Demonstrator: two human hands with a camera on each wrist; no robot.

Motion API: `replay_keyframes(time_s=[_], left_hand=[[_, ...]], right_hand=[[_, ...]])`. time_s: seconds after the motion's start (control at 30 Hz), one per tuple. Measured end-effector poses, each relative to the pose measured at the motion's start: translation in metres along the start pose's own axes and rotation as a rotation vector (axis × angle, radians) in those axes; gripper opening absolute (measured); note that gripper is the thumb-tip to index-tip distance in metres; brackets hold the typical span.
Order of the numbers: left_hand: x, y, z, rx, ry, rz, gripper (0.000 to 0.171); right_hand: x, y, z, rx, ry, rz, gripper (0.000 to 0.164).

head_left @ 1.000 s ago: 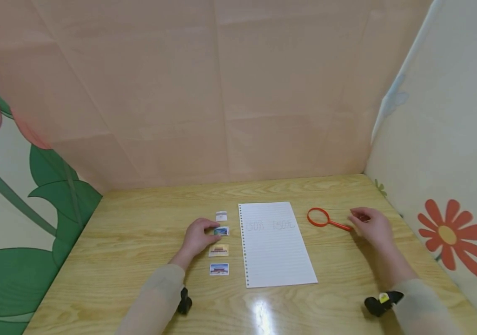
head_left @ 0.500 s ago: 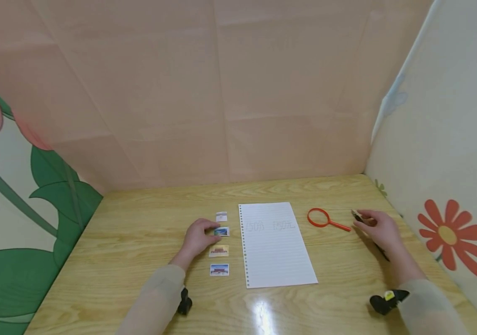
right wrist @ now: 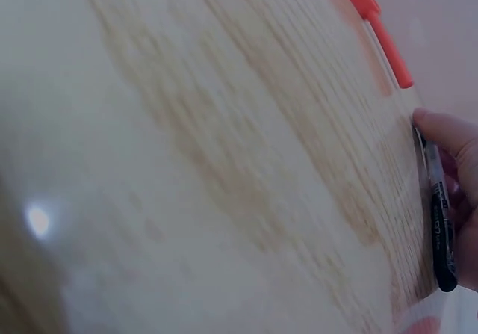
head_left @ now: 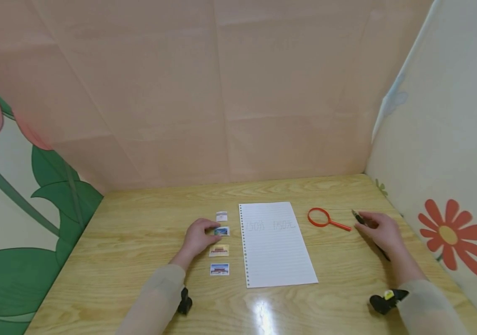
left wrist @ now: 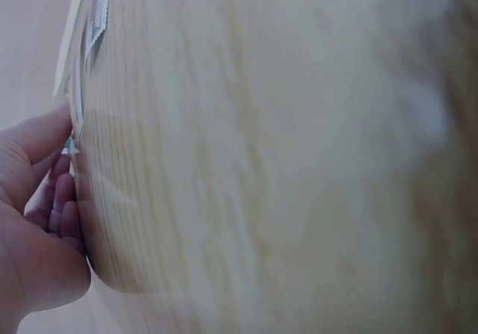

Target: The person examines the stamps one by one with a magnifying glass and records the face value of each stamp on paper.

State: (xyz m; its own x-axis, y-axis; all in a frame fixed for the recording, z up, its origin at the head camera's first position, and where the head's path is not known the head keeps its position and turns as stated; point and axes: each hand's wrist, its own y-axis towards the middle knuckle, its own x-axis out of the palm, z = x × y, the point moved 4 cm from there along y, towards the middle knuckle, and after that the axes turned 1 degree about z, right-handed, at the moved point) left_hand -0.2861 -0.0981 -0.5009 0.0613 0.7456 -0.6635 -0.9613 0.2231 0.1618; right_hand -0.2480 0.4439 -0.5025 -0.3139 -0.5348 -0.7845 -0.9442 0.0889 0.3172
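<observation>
Several postage stamps lie in a column left of a ruled paper sheet (head_left: 278, 251) bearing faint handwriting. My left hand (head_left: 198, 236) rests on the table, thumb and forefinger at the left edge of the blue-green stamp (head_left: 222, 231), holding it flat. Above it is a pale stamp (head_left: 221, 216); below are a yellow stamp (head_left: 219, 251) and a blue-red stamp (head_left: 219, 269). At the right, my right hand (head_left: 380, 230) holds a black pen (right wrist: 442, 237) low against the table, tip pointing away. The pen's middle is hidden by the hand in the head view.
A red magnifying glass (head_left: 340, 225) lies between the paper and my right hand. The wooden table (head_left: 138, 228) meets a pink backdrop (head_left: 171, 116) behind and a flowered panel (head_left: 439, 153) on the right.
My right hand has shifted slightly right, and the pen's tip and rear end now show beyond it. The left hand and stamps stay in place.
</observation>
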Motion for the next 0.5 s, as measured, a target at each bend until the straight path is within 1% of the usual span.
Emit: replay_keyframes(time_s=[0.2,0.5], left_hand=[[0.0012,0.0002,-0.0006,-0.003,-0.002,-0.005,0.031],[0.0019,-0.0006,-0.0009,-0.026,-0.005,-0.015,0.032]], right_hand=[[0.0018,-0.0009,0.0023,0.022,-0.015,0.007,0.043],[0.0019,-0.0013,-0.0014,0.035,-0.022,0.041,0.029]])
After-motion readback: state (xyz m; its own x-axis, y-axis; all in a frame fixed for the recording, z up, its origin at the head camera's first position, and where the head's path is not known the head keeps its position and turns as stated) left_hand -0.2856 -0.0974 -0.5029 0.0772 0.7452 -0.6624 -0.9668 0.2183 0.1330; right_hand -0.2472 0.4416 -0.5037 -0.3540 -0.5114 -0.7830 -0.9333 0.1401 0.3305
